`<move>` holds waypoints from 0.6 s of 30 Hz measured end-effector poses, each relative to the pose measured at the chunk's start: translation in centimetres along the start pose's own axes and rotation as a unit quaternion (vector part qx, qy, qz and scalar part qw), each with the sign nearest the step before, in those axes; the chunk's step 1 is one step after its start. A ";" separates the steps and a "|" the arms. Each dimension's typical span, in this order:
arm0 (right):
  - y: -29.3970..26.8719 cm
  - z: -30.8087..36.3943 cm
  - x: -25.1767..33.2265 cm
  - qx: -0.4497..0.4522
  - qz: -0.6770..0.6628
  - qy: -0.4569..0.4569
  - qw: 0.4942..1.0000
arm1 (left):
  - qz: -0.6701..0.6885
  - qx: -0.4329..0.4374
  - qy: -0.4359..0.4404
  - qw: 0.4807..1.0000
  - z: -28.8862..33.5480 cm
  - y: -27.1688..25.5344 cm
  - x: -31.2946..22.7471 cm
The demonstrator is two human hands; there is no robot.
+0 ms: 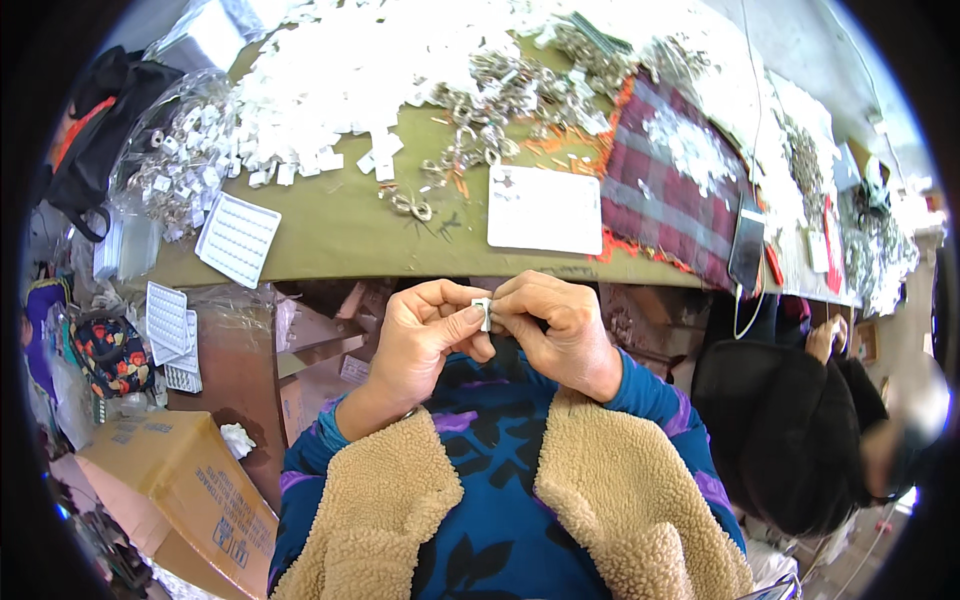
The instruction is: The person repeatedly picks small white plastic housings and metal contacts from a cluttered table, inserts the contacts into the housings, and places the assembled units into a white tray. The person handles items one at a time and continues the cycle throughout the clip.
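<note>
Just off the near table edge, both hands meet in front of my chest around a small white plastic piece. My left hand pinches it between thumb and fingertips. From the other side, my right hand is closed with its fingertips against the piece's edge. The piece looks squarish, with a greyish part on its face; its exact kind is too small to make out. Beyond my hands lies a flat white board with a few tiny bits at its upper left corner.
White pieces heap on the green-covered table, beside coiled cords. A plaid cloth bears clear bits, near a phone. White pitted trays sit left, above a cardboard box. Another person sits at right.
</note>
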State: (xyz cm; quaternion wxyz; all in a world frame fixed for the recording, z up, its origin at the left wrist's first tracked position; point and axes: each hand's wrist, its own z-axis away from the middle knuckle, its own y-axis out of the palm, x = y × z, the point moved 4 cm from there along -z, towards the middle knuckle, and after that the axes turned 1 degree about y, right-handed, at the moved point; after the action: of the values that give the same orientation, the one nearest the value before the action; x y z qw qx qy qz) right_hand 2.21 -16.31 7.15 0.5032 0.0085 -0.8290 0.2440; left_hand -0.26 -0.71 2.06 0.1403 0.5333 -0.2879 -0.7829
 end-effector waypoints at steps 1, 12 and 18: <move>0.2 -0.9 -0.1 0.025 -0.005 0.010 1.000 | -0.015 -0.009 0.001 1.000 -0.1 -0.5 -0.4; 3.0 -13.1 -3.2 0.135 0.163 -0.024 0.977 | 0.225 0.015 0.098 0.969 -1.7 -6.8 -3.9; 7.6 -14.9 -5.5 0.158 0.334 -0.109 0.923 | 0.155 -0.092 0.083 0.980 -1.5 -8.4 -3.3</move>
State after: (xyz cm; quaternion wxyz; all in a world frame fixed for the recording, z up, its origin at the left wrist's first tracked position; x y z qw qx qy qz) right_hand 15.33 -4.77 5.12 0.2910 -0.1626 -0.7846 0.5227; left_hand 3.17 7.22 -0.92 0.3321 0.5299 -0.2811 -0.7280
